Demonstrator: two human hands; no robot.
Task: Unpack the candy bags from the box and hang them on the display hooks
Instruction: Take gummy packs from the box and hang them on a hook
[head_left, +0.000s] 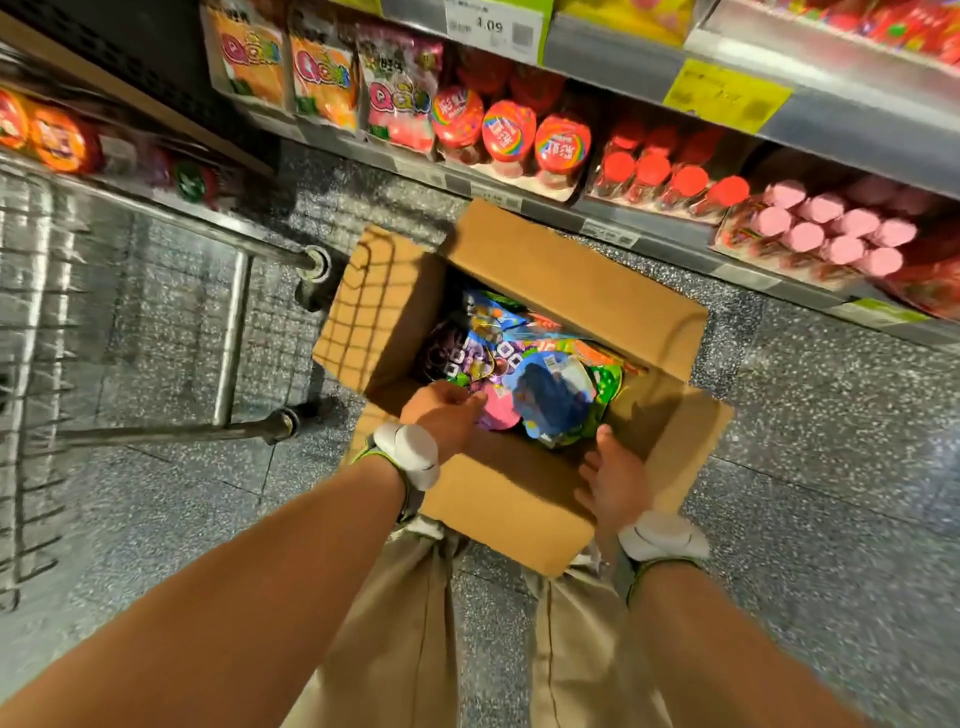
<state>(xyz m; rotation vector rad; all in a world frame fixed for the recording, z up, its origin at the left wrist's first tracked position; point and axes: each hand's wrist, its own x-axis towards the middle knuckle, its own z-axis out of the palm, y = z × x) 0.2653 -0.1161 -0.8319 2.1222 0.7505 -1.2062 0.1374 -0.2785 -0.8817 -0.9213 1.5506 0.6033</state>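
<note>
Box (498, 499) open and full of bags (550, 400); none hung. Left hand (441, 410) curls onto a bag; right hand (613, 478) rests flat on the flap.

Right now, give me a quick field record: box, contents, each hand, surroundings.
box: cardboard box on the floor, flaps open
contents: candy bags piled inside, mixed colours
left hand: left hand inside the box, fingers curled at a pink bag; grip unclear
right hand: right hand resting open on the near flap
surroundings: shelves of sweets behind, wire cart to the left
</note>
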